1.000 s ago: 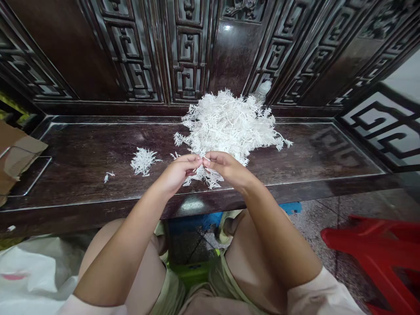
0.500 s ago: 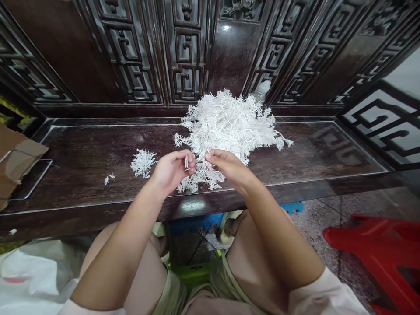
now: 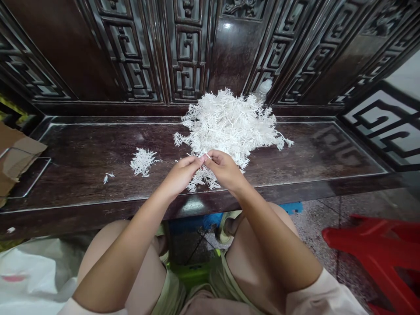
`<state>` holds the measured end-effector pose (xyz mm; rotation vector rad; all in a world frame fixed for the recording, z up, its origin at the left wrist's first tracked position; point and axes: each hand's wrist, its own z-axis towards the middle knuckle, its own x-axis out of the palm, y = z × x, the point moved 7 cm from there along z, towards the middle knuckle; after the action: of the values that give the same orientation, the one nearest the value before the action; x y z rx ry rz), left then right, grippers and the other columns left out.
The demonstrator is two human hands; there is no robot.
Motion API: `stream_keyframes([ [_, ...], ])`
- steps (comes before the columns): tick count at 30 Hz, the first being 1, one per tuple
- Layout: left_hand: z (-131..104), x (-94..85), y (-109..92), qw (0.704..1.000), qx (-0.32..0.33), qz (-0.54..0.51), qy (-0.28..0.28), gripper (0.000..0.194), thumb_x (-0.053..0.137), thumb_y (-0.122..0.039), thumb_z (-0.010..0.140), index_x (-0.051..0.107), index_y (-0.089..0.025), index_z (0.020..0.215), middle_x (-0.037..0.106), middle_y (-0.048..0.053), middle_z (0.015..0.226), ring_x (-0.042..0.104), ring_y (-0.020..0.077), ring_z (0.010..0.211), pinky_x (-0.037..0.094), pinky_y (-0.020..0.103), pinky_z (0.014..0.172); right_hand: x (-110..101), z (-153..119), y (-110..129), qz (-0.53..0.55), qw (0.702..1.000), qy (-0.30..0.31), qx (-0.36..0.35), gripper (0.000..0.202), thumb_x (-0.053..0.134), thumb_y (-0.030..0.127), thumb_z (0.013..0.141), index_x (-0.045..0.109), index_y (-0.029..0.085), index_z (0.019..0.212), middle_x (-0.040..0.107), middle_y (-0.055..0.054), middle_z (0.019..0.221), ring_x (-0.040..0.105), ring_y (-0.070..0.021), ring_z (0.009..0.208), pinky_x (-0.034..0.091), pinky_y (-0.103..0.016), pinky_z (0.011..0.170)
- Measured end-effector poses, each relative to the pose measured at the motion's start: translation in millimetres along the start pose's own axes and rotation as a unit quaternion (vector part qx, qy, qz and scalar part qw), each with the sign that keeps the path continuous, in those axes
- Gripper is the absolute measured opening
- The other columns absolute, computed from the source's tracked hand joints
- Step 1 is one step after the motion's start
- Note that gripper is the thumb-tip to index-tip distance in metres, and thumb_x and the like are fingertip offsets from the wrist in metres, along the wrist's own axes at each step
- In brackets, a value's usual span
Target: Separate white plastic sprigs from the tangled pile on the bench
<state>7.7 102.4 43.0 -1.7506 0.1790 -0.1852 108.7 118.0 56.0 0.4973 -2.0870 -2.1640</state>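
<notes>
The left hand [image 3: 183,172] and right hand [image 3: 225,169] meet again, pinching a thin white plastic-looking strand [image 3: 208,155], so both now work on it.

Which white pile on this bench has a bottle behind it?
The big heap, with the bottle peeking out at its back right; the small pile lies apart, to the left.

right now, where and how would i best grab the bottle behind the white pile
Likely by the top of the bottle, coming from above on the right: the white pile crowds its lower part, the wooden back rises behind, and its top stands clear.
</notes>
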Motion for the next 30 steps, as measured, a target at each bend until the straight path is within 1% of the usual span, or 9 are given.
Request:
stream_keyframes([
  [2,-0.8,1.4,-4.7,0.999,0.022,0.034,0.013,0.032,0.053,-0.044,0.074,0.049,-0.016,0.06,0.035,-0.004,0.056,0.031,0.0087,0.055,0.023,0.023,0.054,-0.5,0.0,0.2,0.002,1.0,-0.002,0.006,0.017,0.052,0.033,0.074,0.05,0.017,0.072,0.05,0.001,0.069,0.047,-0.012,0.07,0.036,-0.028,0.07],
  [5,-0.7,2.9,-6.2,0.999,0.03,0.019,0.022,0.027,0.055,-0.04,0.073,0.051,-0.015,0.062,0.038,-0.004,0.057,0.031,0.0089,0.056,0.022,0.024,0.055,-0.6,-1.2,2.9,0.015,1.0,0.0,0.019,0.018,0.053,0.033,0.074,0.05,0.016,0.07,0.05,0.001,0.068,0.046,-0.0116,0.069,0.034,-0.027,0.07],
  [10,-1.3,10.8,-4.0,0.991,0.013,-0.11,0.069,0.022,0.057,-0.031,0.071,0.051,-0.014,0.058,0.034,-0.004,0.053,0.027,0.0079,0.051,0.02,0.024,0.051,4.8,-6.8,8.6,0.068,0.994,0.067,0.06,0.022,0.053,0.035,0.075,0.049,0.016,0.064,0.047,0.002,0.063,0.041,-0.01,0.062,0.031,-0.027,0.065],
  [13,-6.7,14.0,-15.7,0.968,0.018,-0.218,0.118,0.025,0.055,-0.025,0.071,0.043,-0.015,0.052,0.029,-0.003,0.051,0.026,0.0078,0.049,0.023,0.024,0.05,2.7,-8.6,13.7,0.118,0.986,0.099,0.06,0.024,0.051,0.036,0.076,0.047,0.017,0.062,0.044,0.002,0.06,0.038,-0.0095,0.058,0.03,-0.027,0.063],
  [15,-10.8,9.9,-27.1,0.954,0.028,-0.268,0.131,0.027,0.052,-0.022,0.073,0.039,-0.015,0.05,0.029,-0.003,0.052,0.027,0.0081,0.049,0.026,0.024,0.051,-3.8,-7.4,16.0,0.135,0.985,0.093,0.05,0.025,0.05,0.036,0.078,0.046,0.017,0.062,0.043,0.002,0.06,0.038,-0.0097,0.058,0.03,-0.028,0.063],
  [18,-11.6,-2.9,-34.0,0.954,0.025,-0.283,0.1,0.024,0.046,-0.019,0.076,0.043,-0.016,0.053,0.031,-0.002,0.053,0.032,0.0086,0.05,0.032,0.025,0.054,-18.1,-3.9,15.4,0.12,0.992,0.026,0.041,0.022,0.052,0.036,0.077,0.048,0.018,0.066,0.046,0.001,0.064,0.039,-0.0099,0.061,0.031,-0.028,0.065],
  [22,-3.1,-12.9,-16.6,0.961,-0.024,-0.273,0.028,0.021,0.038,-0.019,0.074,0.052,-0.014,0.059,0.041,0.001,0.054,0.041,0.0103,0.052,0.037,0.025,0.056,-22.2,-2.7,5.4,0.059,0.994,-0.059,0.077,0.019,0.055,0.036,0.074,0.051,0.018,0.07,0.048,0.002,0.066,0.038,-0.0095,0.061,0.032,-0.026,0.064],
  [26,1.9,-4.3,7.9,0.949,-0.112,-0.295,-0.01,0.021,0.036,-0.017,0.068,0.055,-0.011,0.063,0.051,0.006,0.062,0.049,0.0124,0.058,0.041,0.026,0.057,-7.2,-0.9,-1.1,0.041,0.997,-0.048,0.052,0.02,0.055,0.037,0.073,0.053,0.017,0.073,0.051,0.001,0.071,0.044,-0.0102,0.067,0.034,-0.026,0.068],
  [30,0.2,6.3,19.6,0.936,-0.176,-0.304,-0.02,0.019,0.039,-0.023,0.072,0.049,-0.012,0.059,0.047,0.003,0.056,0.043,0.0096,0.048,0.037,0.023,0.048,-1.3,0.9,-7.7,0.037,0.998,-0.041,0.025,0.023,0.056,0.04,0.072,0.055,0.017,0.075,0.054,0.0,0.074,0.047,-0.0106,0.07,0.036,-0.026,0.069],
])
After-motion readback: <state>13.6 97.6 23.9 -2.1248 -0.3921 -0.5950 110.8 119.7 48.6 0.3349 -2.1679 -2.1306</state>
